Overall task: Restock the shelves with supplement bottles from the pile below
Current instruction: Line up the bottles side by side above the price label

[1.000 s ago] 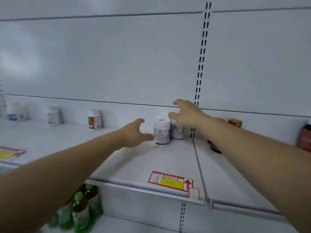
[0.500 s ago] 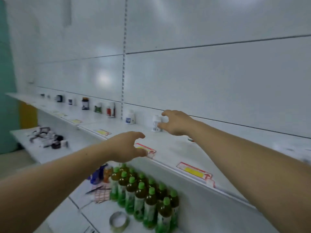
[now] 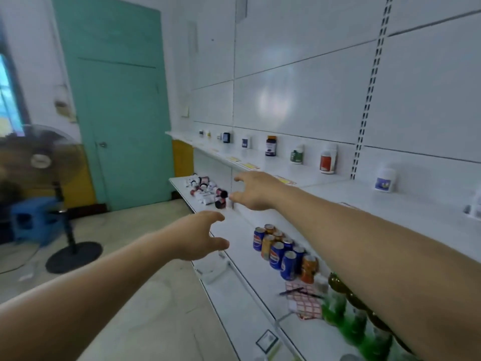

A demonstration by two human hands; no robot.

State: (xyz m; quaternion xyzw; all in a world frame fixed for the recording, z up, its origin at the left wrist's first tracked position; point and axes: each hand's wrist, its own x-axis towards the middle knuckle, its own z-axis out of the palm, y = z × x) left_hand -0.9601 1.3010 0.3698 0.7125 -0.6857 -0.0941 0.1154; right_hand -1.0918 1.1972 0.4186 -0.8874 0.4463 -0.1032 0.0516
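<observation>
On the lower white metal shelf (image 3: 182,188) lies one pile of small supplement bottles (image 3: 207,191). Two bare hands, left hand (image 3: 197,235) and right hand (image 3: 256,190), reach out, fingers wide, holding nothing.

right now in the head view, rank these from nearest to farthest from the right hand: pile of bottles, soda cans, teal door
1. pile of bottles, on the lower shelf just left of the right hand.
2. soda cans, lower shelf, below the hand.
3. teal door, far left across the floor.
</observation>
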